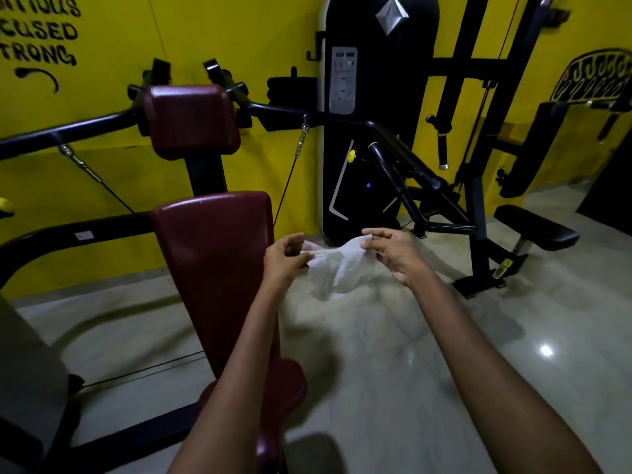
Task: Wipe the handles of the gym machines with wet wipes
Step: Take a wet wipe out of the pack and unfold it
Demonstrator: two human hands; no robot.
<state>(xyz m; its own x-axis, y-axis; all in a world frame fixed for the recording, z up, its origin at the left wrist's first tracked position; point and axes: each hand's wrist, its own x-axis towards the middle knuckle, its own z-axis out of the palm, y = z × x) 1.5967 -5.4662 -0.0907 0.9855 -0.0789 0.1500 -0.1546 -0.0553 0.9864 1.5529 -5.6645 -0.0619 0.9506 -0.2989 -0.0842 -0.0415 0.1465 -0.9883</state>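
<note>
Both arms reached forward over the pale tiled floor (410, 354), and between them hung a white wet wipe (337, 268) — crumpled, partly spread, sagging in the middle. The left hand (285, 256) pinched the wipe's left edge, fingers curled in toward the thumb. The right hand (393, 249) pinched the upper right corner between thumb and fingertips, the rest of the fingers bent. The wipe was held in the air, just to the right of the maroon back pad (219, 261) of a gym machine and touching no part of it.

Above that pad sat a maroon head pad (191, 121), and black handle bars (68, 130) ran out from it to either side — the right bar (342, 119) bent down toward the floor. Well apart from the hands, a black weight-stack cover (379, 114) stood against the yellow wall (212, 35). Further right stood another black machine with a black seat (537, 225).
</note>
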